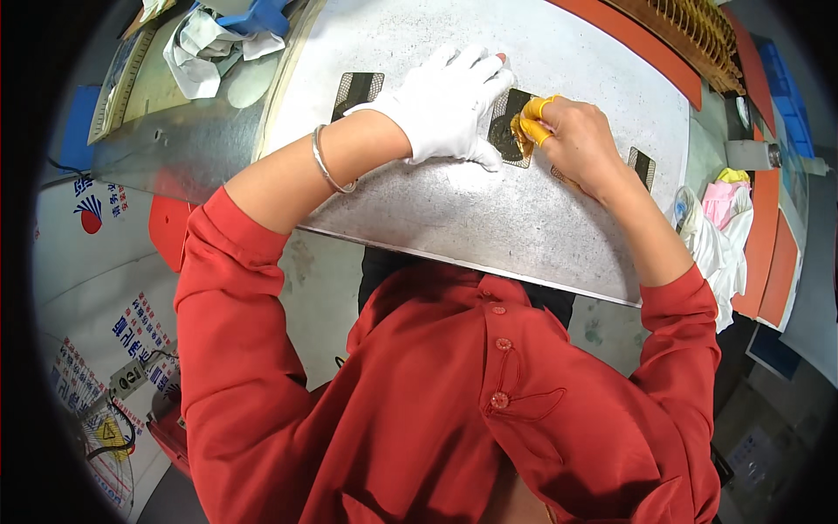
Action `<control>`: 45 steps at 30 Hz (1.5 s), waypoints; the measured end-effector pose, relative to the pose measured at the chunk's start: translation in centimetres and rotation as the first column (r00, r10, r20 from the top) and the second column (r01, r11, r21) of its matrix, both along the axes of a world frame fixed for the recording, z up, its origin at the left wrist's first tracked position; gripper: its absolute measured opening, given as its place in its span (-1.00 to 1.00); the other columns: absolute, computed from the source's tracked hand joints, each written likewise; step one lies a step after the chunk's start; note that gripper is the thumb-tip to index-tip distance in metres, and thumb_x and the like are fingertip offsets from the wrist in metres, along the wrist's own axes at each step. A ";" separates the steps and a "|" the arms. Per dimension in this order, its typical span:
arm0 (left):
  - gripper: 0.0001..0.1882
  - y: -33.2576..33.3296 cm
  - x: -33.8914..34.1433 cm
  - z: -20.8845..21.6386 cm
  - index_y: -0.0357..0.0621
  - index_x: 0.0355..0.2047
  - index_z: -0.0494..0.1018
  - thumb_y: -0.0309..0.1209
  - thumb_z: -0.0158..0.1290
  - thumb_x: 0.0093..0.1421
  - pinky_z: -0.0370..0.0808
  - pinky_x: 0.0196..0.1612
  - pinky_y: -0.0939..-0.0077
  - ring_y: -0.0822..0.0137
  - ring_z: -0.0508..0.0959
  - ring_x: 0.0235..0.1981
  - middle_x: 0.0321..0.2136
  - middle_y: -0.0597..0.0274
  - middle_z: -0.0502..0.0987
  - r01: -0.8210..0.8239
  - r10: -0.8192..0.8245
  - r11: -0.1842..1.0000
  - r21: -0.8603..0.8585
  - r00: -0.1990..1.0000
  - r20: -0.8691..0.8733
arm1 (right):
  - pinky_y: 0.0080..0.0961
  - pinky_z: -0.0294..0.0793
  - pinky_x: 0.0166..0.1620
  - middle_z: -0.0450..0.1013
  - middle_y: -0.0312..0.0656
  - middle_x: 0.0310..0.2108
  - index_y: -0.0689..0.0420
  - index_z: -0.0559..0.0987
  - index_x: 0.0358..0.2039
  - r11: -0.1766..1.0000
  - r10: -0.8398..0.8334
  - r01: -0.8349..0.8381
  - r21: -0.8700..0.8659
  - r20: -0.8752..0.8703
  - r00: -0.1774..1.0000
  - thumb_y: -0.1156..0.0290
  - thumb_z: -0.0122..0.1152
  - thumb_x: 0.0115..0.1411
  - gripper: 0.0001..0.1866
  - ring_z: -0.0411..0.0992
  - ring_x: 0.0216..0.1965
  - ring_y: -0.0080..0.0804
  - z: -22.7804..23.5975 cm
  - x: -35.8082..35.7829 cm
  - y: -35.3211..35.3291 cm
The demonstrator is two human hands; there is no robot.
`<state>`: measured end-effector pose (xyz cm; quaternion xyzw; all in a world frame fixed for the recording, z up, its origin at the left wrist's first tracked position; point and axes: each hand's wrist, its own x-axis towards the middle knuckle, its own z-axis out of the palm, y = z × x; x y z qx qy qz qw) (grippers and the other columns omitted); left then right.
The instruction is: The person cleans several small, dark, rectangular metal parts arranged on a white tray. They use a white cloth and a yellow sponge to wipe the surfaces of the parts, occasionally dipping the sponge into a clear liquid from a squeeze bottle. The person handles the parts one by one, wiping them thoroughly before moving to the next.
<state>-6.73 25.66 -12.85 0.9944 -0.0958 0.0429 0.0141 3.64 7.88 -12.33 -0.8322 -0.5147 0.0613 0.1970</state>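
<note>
My left hand (451,106), in a white glove with one bare fingertip showing, lies flat with its fingers out on a speckled whitish board (436,214). Right of it is a dark rectangular piece (504,131) with a mesh-like pattern. My right hand (572,135) wears yellow finger cots on its thumb and a finger. Those fingers are pinched together over the piece's right edge; a small brownish-yellow bit shows under them, too small to name. Similar patterned pieces lie beyond my left wrist (358,90) and right of my right hand (642,166).
A reddish-orange strip (642,44) and a brown rack with looped rows (690,35) border the far right. White and pink cloths (720,205) hang at the right edge, near a small bottle (755,155). Crumpled white cloth (199,52) and a blue tray (260,19) sit at far left.
</note>
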 end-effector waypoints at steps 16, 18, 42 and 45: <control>-0.01 0.2 0.2 0.3 -0.22 0.15 0.09 0.28 -0.03 -0.11 0.00 0.22 0.28 0.05 0.06 0.20 0.17 -0.04 0.09 0.060 -0.059 0.997 -0.053 0.998 0.025 | -0.46 0.39 -0.36 0.47 -0.17 -0.50 0.16 0.55 -0.35 1.000 0.021 -0.021 -0.007 0.120 0.993 0.36 0.13 0.06 -0.82 0.44 -0.46 -0.33 0.1 2.3 1.4; -0.09 0.3 1.4 2.5 -0.25 0.12 0.14 0.22 -0.05 -0.04 0.03 0.21 0.33 0.05 0.10 0.19 0.15 -0.07 0.12 0.014 -0.062 0.975 -0.223 0.976 -0.210 | -0.57 0.35 -0.41 0.44 -0.26 -0.52 0.18 0.54 -0.39 0.936 -0.195 0.301 0.183 -0.441 0.876 0.41 0.12 0.07 -0.87 0.39 -0.51 -0.47 1.9 1.7 0.0; -0.29 -4.2 6.2 5.1 -0.05 0.19 0.07 0.09 -0.26 0.13 -0.05 0.25 0.38 0.21 0.00 0.24 0.22 0.13 0.02 -0.187 -0.161 0.771 -0.609 0.868 -0.470 | -0.72 0.29 -0.46 0.41 -0.30 -0.54 0.27 0.50 -0.42 0.750 -0.027 0.604 0.270 -0.900 0.435 0.66 0.13 0.02 -0.92 0.32 -0.53 -0.65 -1.6 -9.0 -18.0; -0.32 -4.8 6.1 5.8 -0.06 0.19 0.07 0.06 -0.27 0.15 -0.04 0.25 0.40 0.24 0.01 0.24 0.22 0.15 0.03 -0.182 -0.145 0.798 -0.575 0.868 -0.476 | -0.70 0.32 -0.43 0.42 -0.29 -0.53 0.27 0.51 -0.41 0.755 -0.009 0.583 0.300 -0.884 0.467 0.67 0.14 0.01 -0.91 0.34 -0.51 -0.64 -1.7 -9.0 -18.1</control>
